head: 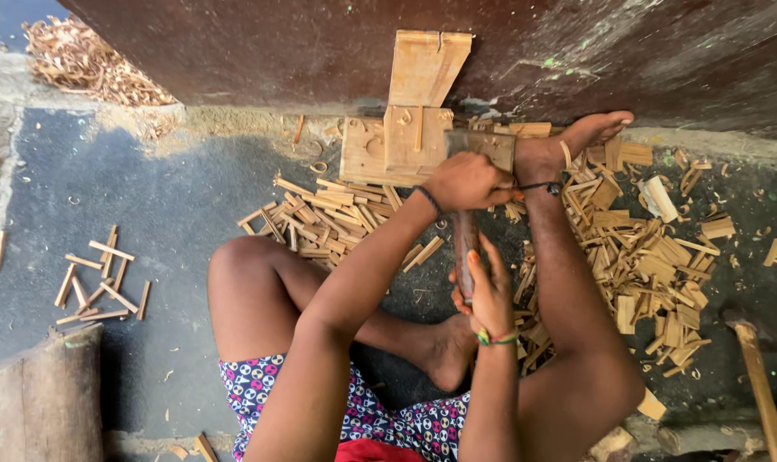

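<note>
Right hand (491, 287), lower centre, wraps the handle of the cleaver (474, 171); left hand (465, 181) closes over its upper end against the wooden block (388, 150), upper centre. Step, I judge: splitting. Next needs a steady downward press. Cut sticks (645, 257) litter the right.

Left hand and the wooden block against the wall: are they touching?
Touching. The head view shows the left hand lying on the right edge of the wooden block, with no gap between them; the right hand grips the blade's handle below.
</note>
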